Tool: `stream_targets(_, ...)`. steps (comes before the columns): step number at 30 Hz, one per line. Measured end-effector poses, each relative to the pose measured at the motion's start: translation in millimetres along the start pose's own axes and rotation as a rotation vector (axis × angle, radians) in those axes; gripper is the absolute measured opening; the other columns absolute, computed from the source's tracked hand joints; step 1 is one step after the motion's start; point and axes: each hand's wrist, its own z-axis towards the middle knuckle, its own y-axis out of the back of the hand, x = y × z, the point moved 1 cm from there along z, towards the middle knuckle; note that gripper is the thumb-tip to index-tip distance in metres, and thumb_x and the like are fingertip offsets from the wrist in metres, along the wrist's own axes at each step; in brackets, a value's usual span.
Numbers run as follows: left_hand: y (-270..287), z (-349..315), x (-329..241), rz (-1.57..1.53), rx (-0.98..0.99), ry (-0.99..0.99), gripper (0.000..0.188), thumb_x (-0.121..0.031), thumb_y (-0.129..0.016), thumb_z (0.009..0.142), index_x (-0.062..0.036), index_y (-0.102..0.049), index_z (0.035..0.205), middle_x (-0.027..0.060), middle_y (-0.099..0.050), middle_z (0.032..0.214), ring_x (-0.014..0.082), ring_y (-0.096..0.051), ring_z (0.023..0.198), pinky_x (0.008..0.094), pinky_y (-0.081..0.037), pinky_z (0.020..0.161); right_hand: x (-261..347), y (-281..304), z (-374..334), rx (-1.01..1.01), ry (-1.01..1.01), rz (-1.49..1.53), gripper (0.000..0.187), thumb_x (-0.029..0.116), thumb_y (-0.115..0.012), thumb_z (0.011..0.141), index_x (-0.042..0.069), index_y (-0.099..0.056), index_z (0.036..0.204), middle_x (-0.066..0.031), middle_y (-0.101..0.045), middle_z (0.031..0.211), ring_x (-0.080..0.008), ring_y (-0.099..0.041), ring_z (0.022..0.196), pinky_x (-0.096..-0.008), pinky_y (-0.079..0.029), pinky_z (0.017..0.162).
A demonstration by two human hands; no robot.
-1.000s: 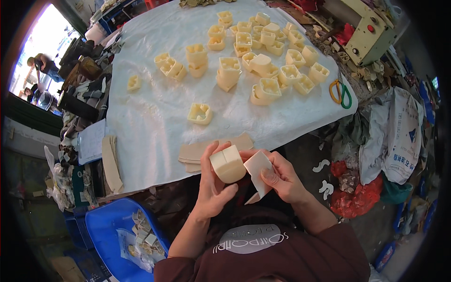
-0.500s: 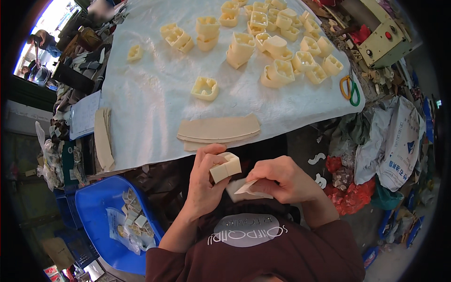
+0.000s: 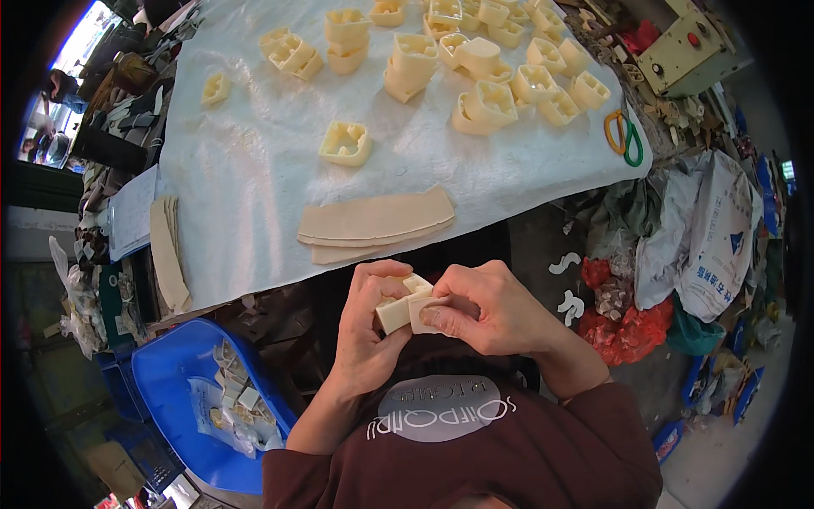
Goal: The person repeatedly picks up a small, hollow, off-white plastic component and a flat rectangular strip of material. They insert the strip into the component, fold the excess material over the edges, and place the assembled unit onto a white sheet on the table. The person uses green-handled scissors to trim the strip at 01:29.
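Pieces [image 3: 248,397] in bin [image 3: 161,373], block [image 3: 393,316] in hand [image 3: 362,332]

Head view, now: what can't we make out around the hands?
Head view:
- Cream block: far side and part of the top hidden by the left hand.
- Beige strip: much of it covered by the right hand; can't tell if it's stuck on.
- Farthest cream piece: cut off by the top edge.
- Scraps in the blue bin: too small and overlapping to count.

Workshop: worktable [image 3: 246,191], apparently a machine [image 3: 678,64]
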Motion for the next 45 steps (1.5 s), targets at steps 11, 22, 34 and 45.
stream_targets(11,-3,5,1,0.053,0.007,-0.050,0.038,0.014,-0.058,0.060,-0.0056,-0.050,0.092,0.0124,-0.048,0.111,0.0228,-0.050,0.093,0.0299,-0.044,0.070,-2,5,1,-0.012,-0.046,0.002,0.017,0.010,-0.066,0.078,-0.001,-0.054,0.075,-0.0081,-0.055,0.053,-0.0117,-0.052,0.045,-0.0254,-0.037,0.042)
stream_targets(22,-5,5,-8,0.084,-0.045,-0.103,0.026,0.000,-0.064,0.068,-0.0040,-0.053,0.091,0.0184,-0.041,0.118,0.0254,-0.048,0.100,0.0325,-0.043,0.080,-4,8,-4,-0.148,0.008,-0.145,0.025,0.020,-0.071,0.073,0.003,-0.052,0.075,-0.0097,-0.056,0.060,-0.0234,-0.055,0.049,-0.0320,-0.042,0.048)
stream_targets(34,4,8,-3,-0.377,-0.040,0.041,0.018,-0.002,-0.067,0.071,-0.0017,-0.059,0.087,0.0213,-0.047,0.122,0.0240,-0.053,0.104,0.0336,-0.044,0.085,-14,-39,-28,0.128,-0.028,-0.098,0.048,0.038,-0.074,0.071,0.002,-0.053,0.094,-0.0087,-0.053,0.065,-0.0211,-0.051,0.053,-0.0316,-0.046,0.053)
stream_targets(45,5,13,-2,-0.442,-0.060,-0.030,0.021,-0.007,-0.075,0.064,-0.0036,-0.062,0.080,0.0239,-0.045,0.126,0.0274,-0.051,0.110,0.0362,-0.042,0.090,-39,-44,-10,-0.102,-0.043,1.025,0.097,0.015,-0.076,0.065,0.005,-0.015,0.140,-0.0075,-0.031,0.136,-0.0183,-0.033,0.126,-0.0344,-0.032,0.102)
